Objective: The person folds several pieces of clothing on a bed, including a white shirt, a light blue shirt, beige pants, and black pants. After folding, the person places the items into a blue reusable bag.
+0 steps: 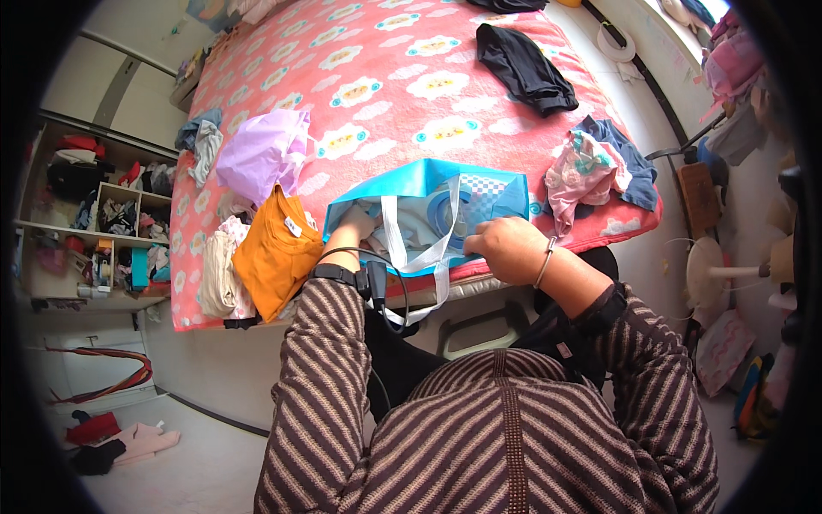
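A blue shopping bag (398,178) with white strap handles (442,283) lies with its mouth towards me at the bed's near edge. My left hand (355,225) reaches inside its left end, against pale folded cloth (414,232); the fingertips are hidden. At the right, my right hand (510,247) pinches the near rim of the bag. Just left of the bag lies a mustard-orange shirt (276,247) with a white neck label, partly over beige folded clothing (219,283). Behind the shirt is a lilac cloth bag or garment (263,154).
The bed has a pink patterned blanket (379,51). Black trousers (523,70) lie towards its far right, with a crumpled pink garment (578,173) and dark blue clothing (616,154) nearer. Left are filled wardrobe shelves (103,225); clothes (138,443) lie on the floor. A fan (709,270) stands right.
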### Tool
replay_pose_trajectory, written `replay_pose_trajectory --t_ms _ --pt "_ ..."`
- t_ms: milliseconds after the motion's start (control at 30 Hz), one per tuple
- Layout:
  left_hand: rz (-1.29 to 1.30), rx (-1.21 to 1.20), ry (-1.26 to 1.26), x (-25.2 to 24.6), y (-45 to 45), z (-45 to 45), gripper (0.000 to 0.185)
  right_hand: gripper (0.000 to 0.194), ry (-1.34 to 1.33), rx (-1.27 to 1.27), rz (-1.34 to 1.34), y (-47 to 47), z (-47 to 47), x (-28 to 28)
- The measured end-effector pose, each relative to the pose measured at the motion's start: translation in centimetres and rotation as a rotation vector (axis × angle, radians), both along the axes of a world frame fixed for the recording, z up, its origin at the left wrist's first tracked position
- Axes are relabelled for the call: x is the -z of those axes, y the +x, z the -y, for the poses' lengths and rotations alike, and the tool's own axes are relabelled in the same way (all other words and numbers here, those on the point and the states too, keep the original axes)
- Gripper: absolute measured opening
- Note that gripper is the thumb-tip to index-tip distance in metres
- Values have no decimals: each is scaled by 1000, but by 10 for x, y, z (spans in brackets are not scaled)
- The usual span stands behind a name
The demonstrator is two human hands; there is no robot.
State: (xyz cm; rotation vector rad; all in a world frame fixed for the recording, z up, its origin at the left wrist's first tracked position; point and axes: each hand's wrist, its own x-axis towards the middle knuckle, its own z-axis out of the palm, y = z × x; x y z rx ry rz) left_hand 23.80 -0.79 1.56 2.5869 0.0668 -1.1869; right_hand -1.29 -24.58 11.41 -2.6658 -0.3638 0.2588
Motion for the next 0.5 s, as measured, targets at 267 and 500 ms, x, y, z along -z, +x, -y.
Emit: replay_pose_trajectory --t_ms 267,500 --pt "696 570 104 -23 -41 24 38 19 -52 -9 48 0 -14 0" --pt "328 745 -137 35 -59 -14 43 13 57 119 110 2 -12 0"
